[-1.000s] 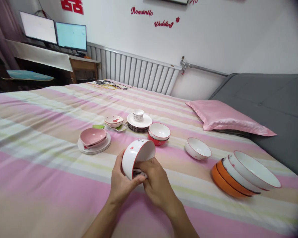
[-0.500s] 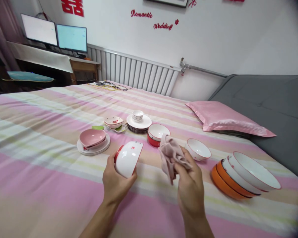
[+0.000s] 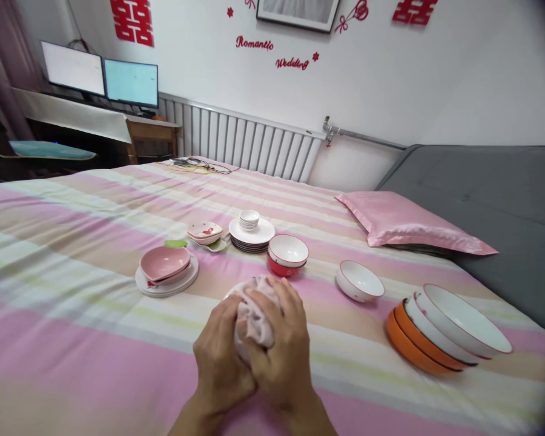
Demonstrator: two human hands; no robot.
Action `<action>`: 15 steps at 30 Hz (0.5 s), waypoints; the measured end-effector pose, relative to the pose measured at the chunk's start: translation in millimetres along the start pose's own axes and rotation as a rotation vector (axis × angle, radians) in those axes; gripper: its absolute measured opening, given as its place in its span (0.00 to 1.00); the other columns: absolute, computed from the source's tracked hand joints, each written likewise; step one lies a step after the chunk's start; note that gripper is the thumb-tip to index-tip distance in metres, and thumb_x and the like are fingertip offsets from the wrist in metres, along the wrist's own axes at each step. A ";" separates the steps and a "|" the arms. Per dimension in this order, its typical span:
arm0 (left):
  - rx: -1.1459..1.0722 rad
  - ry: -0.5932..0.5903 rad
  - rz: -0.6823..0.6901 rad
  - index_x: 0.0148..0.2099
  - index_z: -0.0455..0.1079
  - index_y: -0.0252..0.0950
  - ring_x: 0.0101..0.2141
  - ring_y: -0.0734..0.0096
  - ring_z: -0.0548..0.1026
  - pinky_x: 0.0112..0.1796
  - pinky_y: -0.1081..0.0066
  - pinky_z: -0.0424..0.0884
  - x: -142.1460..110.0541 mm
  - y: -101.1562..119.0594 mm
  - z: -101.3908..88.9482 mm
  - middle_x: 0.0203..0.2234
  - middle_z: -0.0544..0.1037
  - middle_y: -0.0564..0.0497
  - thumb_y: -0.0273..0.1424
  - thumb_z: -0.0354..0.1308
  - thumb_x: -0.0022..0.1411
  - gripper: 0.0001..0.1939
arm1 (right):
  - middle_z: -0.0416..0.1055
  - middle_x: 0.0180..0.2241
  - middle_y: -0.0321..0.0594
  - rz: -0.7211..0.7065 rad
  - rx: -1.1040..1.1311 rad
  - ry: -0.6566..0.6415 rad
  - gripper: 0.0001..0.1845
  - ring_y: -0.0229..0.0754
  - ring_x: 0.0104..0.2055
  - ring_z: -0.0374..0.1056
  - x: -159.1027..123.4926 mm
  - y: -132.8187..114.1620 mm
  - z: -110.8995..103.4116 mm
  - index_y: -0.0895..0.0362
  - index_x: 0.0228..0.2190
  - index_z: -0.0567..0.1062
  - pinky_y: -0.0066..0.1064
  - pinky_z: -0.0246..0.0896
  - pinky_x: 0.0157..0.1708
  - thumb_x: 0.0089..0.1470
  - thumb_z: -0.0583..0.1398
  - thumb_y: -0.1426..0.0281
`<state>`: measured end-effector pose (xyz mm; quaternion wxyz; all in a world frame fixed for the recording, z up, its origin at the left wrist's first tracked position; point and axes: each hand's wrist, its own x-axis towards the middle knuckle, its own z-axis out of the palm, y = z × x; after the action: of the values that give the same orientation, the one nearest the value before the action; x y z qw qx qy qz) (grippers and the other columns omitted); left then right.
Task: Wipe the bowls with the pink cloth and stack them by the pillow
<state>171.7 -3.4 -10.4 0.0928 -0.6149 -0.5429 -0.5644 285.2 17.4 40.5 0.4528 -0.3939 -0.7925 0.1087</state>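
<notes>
Here, crumpled pale-pink cloth (image 3: 258,324) clutched in right hand (image 3: 285,348), left hand (image 3: 220,351) seemingly gripping a mostly hidden bowl (image 3: 234,292).

left hand (image 3: 222,354): fingers curled | right hand (image 3: 282,345): fingers bent | hands side by side, touching

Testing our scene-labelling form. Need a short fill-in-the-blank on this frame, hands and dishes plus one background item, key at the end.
1. The pale cloth is ____ the left hand and the right hand.
2. The pink bowls rest on white ____.
3. In the bowl stack at far right, the lowest bowls are ____ outside.
4. The pillow near the grey headboard is ____.

Missing: between; plates; orange; pink.
</notes>
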 end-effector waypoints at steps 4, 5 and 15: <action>-0.010 -0.111 0.270 0.57 0.57 0.29 0.51 0.49 0.69 0.50 0.55 0.67 2.7 9.7 -0.6 0.48 0.71 0.35 0.31 0.60 0.41 0.39 | 0.71 0.48 0.43 0.316 0.400 -0.063 0.17 0.49 0.53 0.63 13.4 26.3 -22.1 0.53 0.44 0.75 0.42 0.55 0.54 0.55 0.57 0.60; -0.024 -0.140 0.294 0.57 0.57 0.28 0.51 0.49 0.69 0.51 0.54 0.66 2.4 11.6 -0.3 0.49 0.71 0.35 0.31 0.61 0.41 0.39 | 0.74 0.45 0.44 0.410 0.511 -0.100 0.19 0.49 0.50 0.66 15.3 33.1 -26.0 0.55 0.42 0.76 0.41 0.58 0.51 0.55 0.56 0.58; 0.016 -0.039 0.102 0.55 0.60 0.32 0.48 0.50 0.71 0.46 0.56 0.69 3.0 2.4 3.1 0.47 0.72 0.37 0.32 0.61 0.44 0.34 | 0.57 0.60 0.43 0.187 0.260 -0.114 0.24 0.49 0.63 0.48 9.1 4.0 -20.5 0.54 0.53 0.68 0.49 0.41 0.61 0.61 0.47 0.58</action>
<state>174.8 -0.4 -7.9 0.1155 -0.6520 -0.5170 -0.5424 301.3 22.8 55.8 0.4423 -0.3974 -0.7558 0.2742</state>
